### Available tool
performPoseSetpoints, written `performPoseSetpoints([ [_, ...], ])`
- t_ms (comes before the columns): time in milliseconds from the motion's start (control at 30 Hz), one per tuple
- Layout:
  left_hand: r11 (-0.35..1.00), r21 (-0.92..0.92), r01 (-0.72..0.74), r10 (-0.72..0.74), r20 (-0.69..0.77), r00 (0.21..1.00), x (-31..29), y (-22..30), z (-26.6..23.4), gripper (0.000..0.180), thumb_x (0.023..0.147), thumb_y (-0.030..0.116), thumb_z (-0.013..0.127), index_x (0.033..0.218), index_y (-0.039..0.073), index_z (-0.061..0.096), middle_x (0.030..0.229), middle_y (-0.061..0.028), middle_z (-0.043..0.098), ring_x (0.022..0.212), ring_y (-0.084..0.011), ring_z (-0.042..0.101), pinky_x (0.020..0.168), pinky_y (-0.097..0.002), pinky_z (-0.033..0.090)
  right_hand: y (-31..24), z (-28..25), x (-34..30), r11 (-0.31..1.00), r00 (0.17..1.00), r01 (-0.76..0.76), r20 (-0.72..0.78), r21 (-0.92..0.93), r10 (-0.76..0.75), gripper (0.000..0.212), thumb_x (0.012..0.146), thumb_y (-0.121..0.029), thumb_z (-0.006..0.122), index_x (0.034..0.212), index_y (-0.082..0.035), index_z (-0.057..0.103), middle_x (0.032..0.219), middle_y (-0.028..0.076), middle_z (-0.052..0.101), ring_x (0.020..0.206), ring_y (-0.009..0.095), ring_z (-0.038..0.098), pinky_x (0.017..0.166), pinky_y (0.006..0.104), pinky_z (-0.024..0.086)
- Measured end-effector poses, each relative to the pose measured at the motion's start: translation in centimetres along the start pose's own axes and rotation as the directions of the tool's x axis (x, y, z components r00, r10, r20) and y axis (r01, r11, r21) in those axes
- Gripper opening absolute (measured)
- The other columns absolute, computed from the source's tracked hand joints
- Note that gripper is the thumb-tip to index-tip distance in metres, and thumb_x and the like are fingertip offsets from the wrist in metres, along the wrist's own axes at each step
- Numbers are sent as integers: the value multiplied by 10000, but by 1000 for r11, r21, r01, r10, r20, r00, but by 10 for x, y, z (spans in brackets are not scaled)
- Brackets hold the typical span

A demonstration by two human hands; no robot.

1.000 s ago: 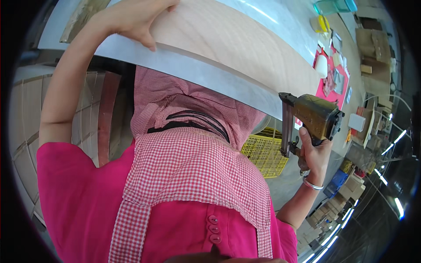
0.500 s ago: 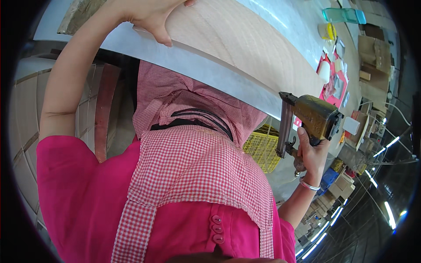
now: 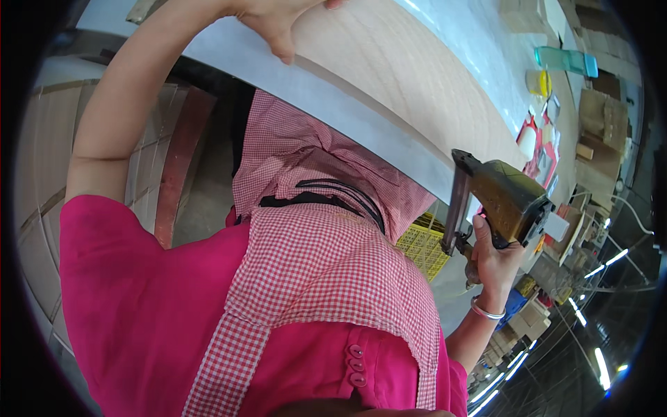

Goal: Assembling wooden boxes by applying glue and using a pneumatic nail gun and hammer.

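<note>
A pale wooden board point(image 3: 410, 69) lies on the white worktop point(image 3: 278, 87) along its near edge. My left hand point(image 3: 274, 21) rests spread on the board's left part, its thumb pointing down at the near edge; most of its fingers are cut off by the picture's top. My right hand point(image 3: 499, 267) is wrapped round the grip of a worn, gold-and-black pneumatic nail gun point(image 3: 511, 191). The gun's dark nose is close to the board's right end; I cannot tell whether it touches.
A teal bottle point(image 3: 566, 61), a yellow tub point(image 3: 538, 83) and a red mat point(image 3: 549, 156) with small items lie farther right on the worktop. Below its edge stands a yellow plastic crate point(image 3: 425, 250). Cardboard boxes point(image 3: 48, 174) are stacked at my left.
The whole view has shifted, so the table items sit farther right and lower. The nail gun has turned slightly in my right hand's grasp; my left hand keeps its place on the board.
</note>
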State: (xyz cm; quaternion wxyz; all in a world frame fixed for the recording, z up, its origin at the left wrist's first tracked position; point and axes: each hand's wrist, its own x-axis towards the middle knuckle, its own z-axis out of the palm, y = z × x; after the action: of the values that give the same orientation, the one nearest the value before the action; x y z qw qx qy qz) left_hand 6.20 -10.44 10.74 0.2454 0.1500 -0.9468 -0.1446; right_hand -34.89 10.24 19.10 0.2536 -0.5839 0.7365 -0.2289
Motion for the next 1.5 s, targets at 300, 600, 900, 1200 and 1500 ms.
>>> performPoseSetpoints([
  [300, 929, 190, 317, -366, 353, 861, 15, 2, -12, 822, 511, 401, 867, 1129, 2, 500, 1280, -301, 437, 1218, -433, 430, 992, -541, 368, -37, 37, 12, 998, 986, -24, 168, 64, 13, 353, 839, -188, 783, 1079, 7, 612, 835, 33, 628, 643, 89, 544, 563, 233, 418],
  [600, 929, 130, 346, -369, 364, 855, 6, -7, -9, 816, 512, 403, 858, 1124, -9, 511, 1254, -303, 454, 1207, -434, 434, 984, -534, 369, -47, 48, 6, 1000, 989, -19, 149, 8, 18, 311, 857, -226, 770, 1017, 5, 636, 664, 5, 593, 461, 56, 499, 392, 212, 381],
  [900, 902, 139, 408, -429, 376, 821, 4, 5, -18, 881, 535, 390, 852, 1213, -34, 484, 1372, -329, 381, 1320, -437, 355, 1028, -564, 341, -67, 59, -4, 998, 990, -57, 129, -36, 61, 319, 873, -206, 750, 1044, 26, 614, 655, 12, 582, 449, 68, 497, 386, 218, 385],
  [1200, 763, 430, 483, -639, 385, 666, -5, 14, -17, 837, 566, 386, 868, 1238, 36, 512, 1440, -233, 384, 1380, -362, 332, 1102, -553, 286, -130, 87, 17, 994, 980, -75, 192, 79, 59, 344, 867, -246, 759, 1036, 21, 625, 642, 14, 582, 448, 65, 491, 399, 211, 383],
  [1500, 874, 96, 476, -479, 323, 816, -15, -16, 0, 743, 450, 307, 880, 1054, 81, 510, 1411, -281, 377, 1361, -375, 355, 1062, -495, 345, -153, 118, 46, 996, 934, 31, 352, 82, -58, 307, 870, -244, 758, 1003, 7, 641, 635, -1, 575, 461, 58, 487, 409, 207, 376],
])
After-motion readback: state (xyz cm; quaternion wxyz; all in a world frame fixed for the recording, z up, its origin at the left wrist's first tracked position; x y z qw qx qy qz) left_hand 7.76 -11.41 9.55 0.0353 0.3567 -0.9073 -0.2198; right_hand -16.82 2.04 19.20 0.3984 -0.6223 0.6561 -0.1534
